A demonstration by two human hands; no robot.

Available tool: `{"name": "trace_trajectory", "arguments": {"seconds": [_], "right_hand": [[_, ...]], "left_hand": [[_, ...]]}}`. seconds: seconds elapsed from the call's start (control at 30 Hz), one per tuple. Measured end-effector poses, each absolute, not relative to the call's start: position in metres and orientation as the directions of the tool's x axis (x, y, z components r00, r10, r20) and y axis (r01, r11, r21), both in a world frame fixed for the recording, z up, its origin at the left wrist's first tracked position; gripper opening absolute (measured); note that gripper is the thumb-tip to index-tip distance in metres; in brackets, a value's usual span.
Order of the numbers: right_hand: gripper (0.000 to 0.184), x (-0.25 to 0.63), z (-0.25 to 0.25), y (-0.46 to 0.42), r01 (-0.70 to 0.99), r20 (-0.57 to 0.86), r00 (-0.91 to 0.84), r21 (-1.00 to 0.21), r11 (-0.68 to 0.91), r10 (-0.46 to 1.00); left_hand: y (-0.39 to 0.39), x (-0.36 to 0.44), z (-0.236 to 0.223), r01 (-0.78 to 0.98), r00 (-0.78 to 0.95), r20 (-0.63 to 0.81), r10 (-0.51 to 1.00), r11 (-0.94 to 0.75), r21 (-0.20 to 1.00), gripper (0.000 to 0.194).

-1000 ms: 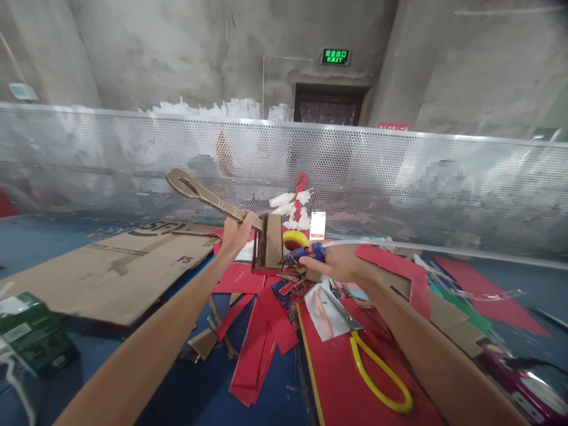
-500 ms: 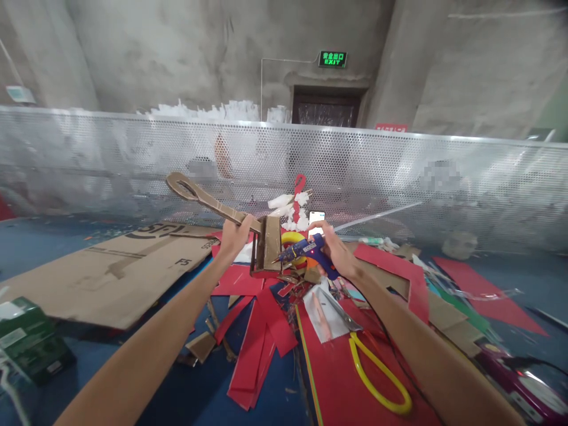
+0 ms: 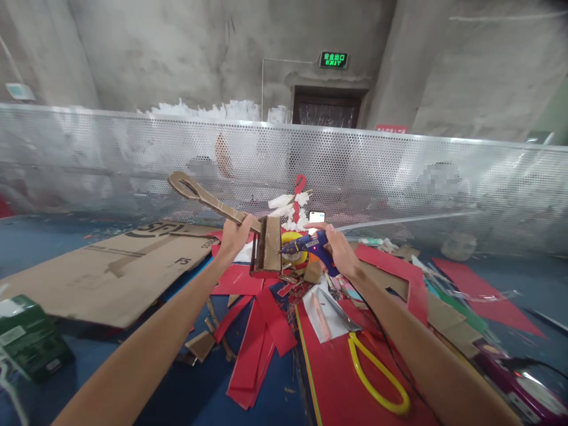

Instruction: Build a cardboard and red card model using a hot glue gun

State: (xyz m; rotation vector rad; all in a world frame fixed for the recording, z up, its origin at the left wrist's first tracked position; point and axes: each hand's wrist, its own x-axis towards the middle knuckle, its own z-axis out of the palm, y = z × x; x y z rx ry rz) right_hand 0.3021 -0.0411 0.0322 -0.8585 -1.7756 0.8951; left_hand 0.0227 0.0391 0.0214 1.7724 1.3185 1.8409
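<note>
My left hand (image 3: 234, 234) is closed round the long handle of a brown cardboard model (image 3: 266, 248), a boxy piece with a looped arm that rises up to the left. My right hand (image 3: 338, 248) grips a blue hot glue gun (image 3: 310, 244). The gun's nozzle points left and sits right at the side of the cardboard box. A long clear glue stick (image 3: 399, 219) trails out behind the gun to the right. A yellow tape roll (image 3: 295, 239) lies just behind the nozzle.
Red paper strips (image 3: 257, 337), a flat cardboard sheet (image 3: 110, 266) and yellow-handled scissors (image 3: 373, 373) lie on the blue table. A phone (image 3: 316, 217) stands behind. A perforated metal screen (image 3: 399, 171) closes off the far side. A green box (image 3: 26, 337) sits at the left.
My right hand turned the glue gun upright into a trigger grip and brought its nozzle up against the cardboard box. The left hand held the model still.
</note>
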Motion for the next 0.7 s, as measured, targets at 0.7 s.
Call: {"name": "trace_trajectory", "arguments": {"seconds": [0.7], "right_hand": [[0.047, 0.3004, 0.0353, -0.0404, 0.605, 0.460, -0.373, -0.538, 0.587, 0.806]], "left_hand": [[0.0362, 0.0247, 0.0229, 0.383, -0.212, 0.672, 0.710, -0.572, 0.725, 0.024]]}}
